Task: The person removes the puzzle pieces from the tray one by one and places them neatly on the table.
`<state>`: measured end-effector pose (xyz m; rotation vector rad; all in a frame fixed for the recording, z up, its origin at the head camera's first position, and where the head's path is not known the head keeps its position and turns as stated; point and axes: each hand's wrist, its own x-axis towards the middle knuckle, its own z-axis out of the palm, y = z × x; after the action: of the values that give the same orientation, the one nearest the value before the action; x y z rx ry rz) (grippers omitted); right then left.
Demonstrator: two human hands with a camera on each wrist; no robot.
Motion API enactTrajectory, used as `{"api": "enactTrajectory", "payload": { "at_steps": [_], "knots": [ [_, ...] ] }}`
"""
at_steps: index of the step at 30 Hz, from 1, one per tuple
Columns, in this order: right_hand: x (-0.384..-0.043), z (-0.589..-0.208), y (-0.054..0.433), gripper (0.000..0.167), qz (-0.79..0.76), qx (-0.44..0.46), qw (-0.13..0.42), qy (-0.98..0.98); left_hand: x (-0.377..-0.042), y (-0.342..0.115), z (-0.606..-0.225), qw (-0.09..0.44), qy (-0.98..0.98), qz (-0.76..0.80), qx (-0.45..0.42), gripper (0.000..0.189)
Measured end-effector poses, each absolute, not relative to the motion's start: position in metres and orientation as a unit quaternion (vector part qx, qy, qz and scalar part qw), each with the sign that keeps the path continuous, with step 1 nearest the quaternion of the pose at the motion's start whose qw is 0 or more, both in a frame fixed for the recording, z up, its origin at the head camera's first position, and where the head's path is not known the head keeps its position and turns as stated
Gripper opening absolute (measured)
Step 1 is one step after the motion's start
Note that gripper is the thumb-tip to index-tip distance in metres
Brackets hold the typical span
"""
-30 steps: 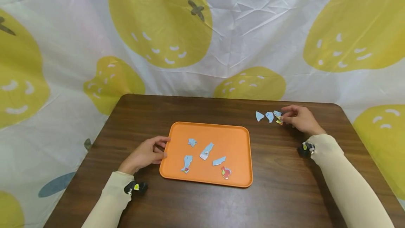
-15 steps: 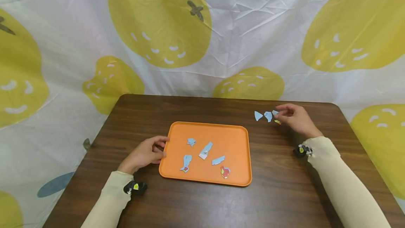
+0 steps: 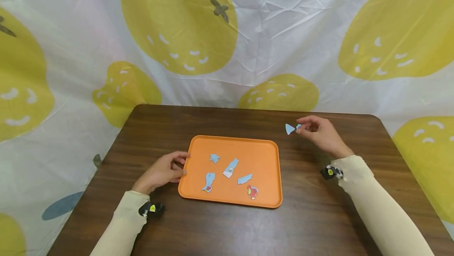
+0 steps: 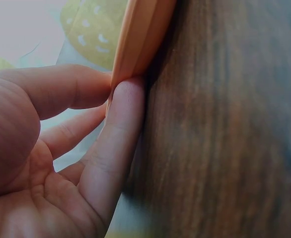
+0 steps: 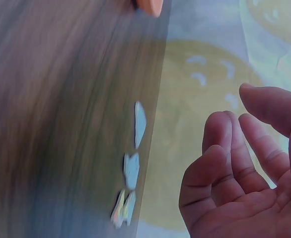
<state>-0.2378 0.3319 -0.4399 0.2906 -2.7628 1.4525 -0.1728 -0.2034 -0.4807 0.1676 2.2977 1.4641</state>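
Guessing this is the reaching step: right hand (image 3: 322,134), loose and empty, hovers by scraps (image 3: 289,129) near the far edge of the tabletop (image 3: 227,232); left hand (image 3: 159,173) pinches the tray's (image 3: 257,155) left edge. Flat scraps, so next grab probably needs careful fingertips.

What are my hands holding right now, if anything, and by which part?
The left hand holds the orange tray by its left rim; the right hand holds nothing.
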Motion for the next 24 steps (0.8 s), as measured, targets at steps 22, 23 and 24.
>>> {"api": "enactTrajectory", "payload": {
  "at_steps": [22, 23, 24],
  "knots": [
    [-0.22, -0.445, 0.251, 0.031, 0.445, 0.191, -0.039, -0.874, -0.173, -0.205, -0.479, 0.213, 0.824, 0.522, 0.06, 0.056],
    [-0.219, -0.444, 0.248, 0.031, 0.443, 0.193, -0.041, -0.875, -0.173, -0.205, -0.48, 0.213, 0.824, 0.522, 0.059, 0.056],
    [-0.219, -0.444, 0.245, 0.03, 0.443, 0.193, -0.043, -0.874, -0.173, -0.205, -0.48, 0.214, 0.824, 0.521, 0.06, 0.057]
  ]
}}
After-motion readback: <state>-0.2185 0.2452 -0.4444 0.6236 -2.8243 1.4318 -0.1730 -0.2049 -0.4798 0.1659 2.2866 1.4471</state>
